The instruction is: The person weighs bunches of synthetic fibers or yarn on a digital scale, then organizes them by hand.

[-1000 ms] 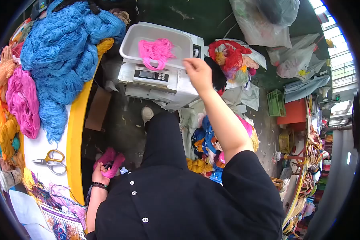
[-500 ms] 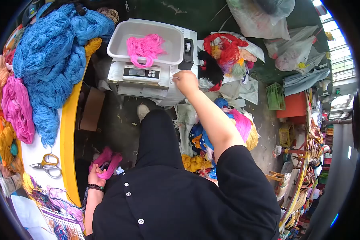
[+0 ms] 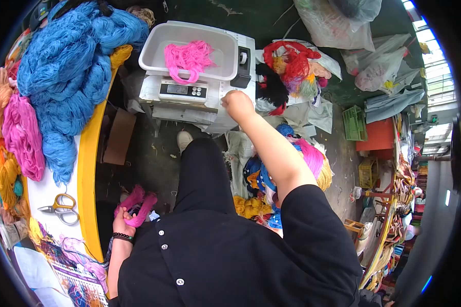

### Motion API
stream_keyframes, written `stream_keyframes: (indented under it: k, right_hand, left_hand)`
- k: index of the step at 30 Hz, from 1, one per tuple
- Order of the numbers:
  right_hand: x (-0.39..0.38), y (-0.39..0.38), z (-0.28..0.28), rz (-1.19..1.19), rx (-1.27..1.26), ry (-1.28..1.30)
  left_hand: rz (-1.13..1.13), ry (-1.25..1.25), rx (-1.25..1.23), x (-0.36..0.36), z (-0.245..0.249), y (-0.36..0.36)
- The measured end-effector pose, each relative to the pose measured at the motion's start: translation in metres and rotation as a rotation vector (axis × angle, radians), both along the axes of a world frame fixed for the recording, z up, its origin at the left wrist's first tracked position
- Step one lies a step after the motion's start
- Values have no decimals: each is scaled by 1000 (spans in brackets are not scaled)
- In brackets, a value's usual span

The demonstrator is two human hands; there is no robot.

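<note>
left hand [image 3: 124, 221]: our grip closed round a pink skein [image 3: 137, 203] | right hand [image 3: 237, 104]: touching the scale [image 3: 189, 92], grip we cannot tell | risk: our pressure there may skew the reading

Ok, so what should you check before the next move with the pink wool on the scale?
1. Pink yarn in the tray of the scale: ok, one loop reaches the front rim.
2. Display readable: cannot tell, too small.
3. Right hand clear of the scale: not ok, it is at the front right corner.
4. Left hand grip on the pink bundle: ok, closed round it.
5. Scissors on the table, away from both hands: ok.
</note>
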State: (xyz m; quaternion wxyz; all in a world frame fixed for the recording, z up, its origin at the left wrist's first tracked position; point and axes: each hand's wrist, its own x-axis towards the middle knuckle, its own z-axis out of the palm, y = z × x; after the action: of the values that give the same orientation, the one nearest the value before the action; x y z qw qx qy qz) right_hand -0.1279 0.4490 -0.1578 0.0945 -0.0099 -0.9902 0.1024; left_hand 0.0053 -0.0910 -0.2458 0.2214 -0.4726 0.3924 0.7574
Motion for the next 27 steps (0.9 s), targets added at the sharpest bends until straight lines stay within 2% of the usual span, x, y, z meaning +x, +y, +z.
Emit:
stream_keyframes:
  k: [3, 10, 12, 13, 15, 18, 21, 23, 25, 27]
  right_hand:
    - [-1, -3, -1, 18, 94, 2]
    - [14, -14, 13, -14, 45, 48]
    - [19, -23, 29, 15, 40, 228]
    - [18, -36, 43, 33, -30, 499]
    - [17, -61, 79, 66, -35, 581]
    - [1, -99, 109, 125, 33, 450]
    - [-44, -109, 90, 247, 245, 588]
    - [-60, -109, 82, 252, 261, 491]
    - [-61, -119, 95, 283, 189, 445]
    - [-42, -143, 116, 145, -323, 225]
  left_hand:
    - [12, -9, 1, -1, 2, 2]
    - [12, -13, 14, -1, 4, 0]
    - [16, -6, 17, 0, 5, -1]
    - [15, -2, 22, 0, 6, 0]
    - [3, 10, 42, 1, 8, 1]
    - [-17, 12, 44, -1, 7, 2]
    - [-2, 19, 43, -2, 10, 3]
    - [-28, 100, 76, -1, 23, 4]
    - [-51, 199, 115, 1, 39, 0]
    - [-146, 289, 130, -4, 67, 2]
